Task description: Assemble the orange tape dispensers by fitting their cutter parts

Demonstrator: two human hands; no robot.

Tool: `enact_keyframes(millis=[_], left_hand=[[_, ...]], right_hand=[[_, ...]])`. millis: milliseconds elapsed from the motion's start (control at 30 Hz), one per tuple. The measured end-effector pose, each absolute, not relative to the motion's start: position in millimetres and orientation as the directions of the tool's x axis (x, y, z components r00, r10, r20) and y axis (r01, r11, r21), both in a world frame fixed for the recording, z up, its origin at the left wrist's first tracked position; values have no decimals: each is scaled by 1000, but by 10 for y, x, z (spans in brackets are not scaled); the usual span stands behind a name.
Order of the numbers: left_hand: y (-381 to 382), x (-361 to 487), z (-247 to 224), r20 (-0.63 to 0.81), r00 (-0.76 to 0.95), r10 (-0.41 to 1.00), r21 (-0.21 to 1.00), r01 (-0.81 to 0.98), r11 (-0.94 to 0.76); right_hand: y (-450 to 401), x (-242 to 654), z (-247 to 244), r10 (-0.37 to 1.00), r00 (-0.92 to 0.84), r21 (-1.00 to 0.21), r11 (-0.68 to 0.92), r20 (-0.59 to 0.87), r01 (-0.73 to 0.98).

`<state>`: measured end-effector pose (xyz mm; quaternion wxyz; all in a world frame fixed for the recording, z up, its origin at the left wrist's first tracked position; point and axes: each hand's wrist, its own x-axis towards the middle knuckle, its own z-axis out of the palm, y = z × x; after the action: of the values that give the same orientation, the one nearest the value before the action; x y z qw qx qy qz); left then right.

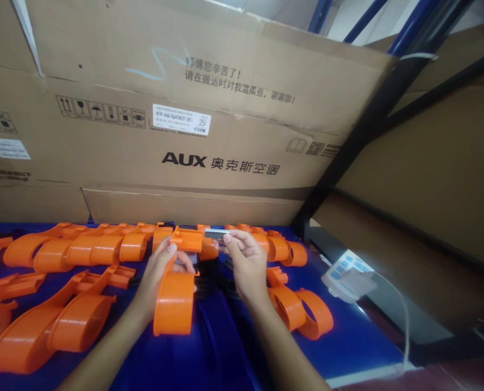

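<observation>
My left hand (155, 271) is closed around the upper part of an orange plastic piece (174, 304), which has a wide curved band below and a short box-shaped sleeve on top. Between the thumb and fingers of my right hand (247, 263) is a small grey rectangular strip (215, 233) with a pale toothed edge. The strip points left and lies close to the right end of the orange sleeve; whether the two touch I cannot tell. Behind my hands, dark items on the blue surface are partly hidden.
More orange pieces (103, 248) stand in rows on the blue table (335, 336), with a few curved bands (313, 315) at right. Large cardboard (123, 168) walls off the back. A black post (347, 146) slants at right, near a white box with a cable (350, 276).
</observation>
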<state>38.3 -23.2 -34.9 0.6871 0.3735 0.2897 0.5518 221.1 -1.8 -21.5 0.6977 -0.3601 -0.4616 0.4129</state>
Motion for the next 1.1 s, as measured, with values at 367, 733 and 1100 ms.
enact_keyframes(millis=[367,733,1100], left_hand=[[-228,400,-321,4,136,991,910,-411,52],[-257,419,-312,44,75,996,941,-339,-16],[-254,396,-284,64,9,998,918,-394,-55]], right_hand=[[-65,2178,-197,906,233,-886,405,355,-226],[-67,2192,-225,915,176,-902,393,364,-181],[-136,2247,-175,889,207,-909,416,410,13]])
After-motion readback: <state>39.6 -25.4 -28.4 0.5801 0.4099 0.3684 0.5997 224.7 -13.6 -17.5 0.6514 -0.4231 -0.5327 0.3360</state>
